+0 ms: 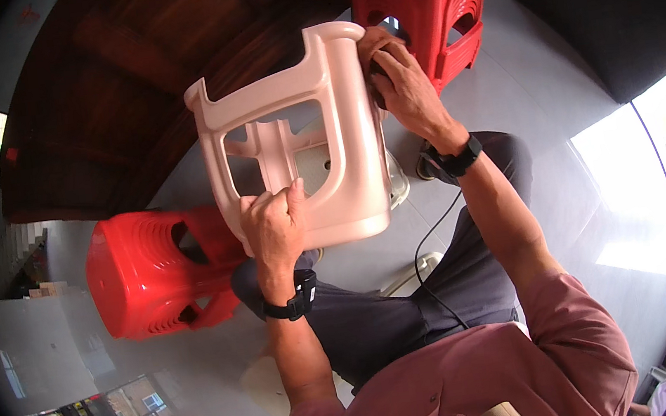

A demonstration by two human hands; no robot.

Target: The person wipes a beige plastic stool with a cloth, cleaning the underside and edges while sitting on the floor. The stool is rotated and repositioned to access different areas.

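A cream plastic stool (356, 143) is held up in front of me, tipped on its side, with a large opening in the side that faces me. My left hand (275, 221) grips the edge of that opening at its lower left, thumb pointing up. On the stool's upper right, my right hand (402, 87) presses a bunched brown cloth (373, 41) against the leg's outer side. Something dark shows under its fingers; I cannot tell whether it is part of the cloth. Behind the stool, a pale plastic container (398, 181) on the floor is partly hidden.
A red plastic stool (148, 274) lies on its side at left. Stacked red stools (434, 14) stand at the upper right. Dark wooden furniture (165, 60) fills the upper left. A thin black cable (421, 244) hangs across my right leg. Bright light falls on the tiled floor (563, 204).
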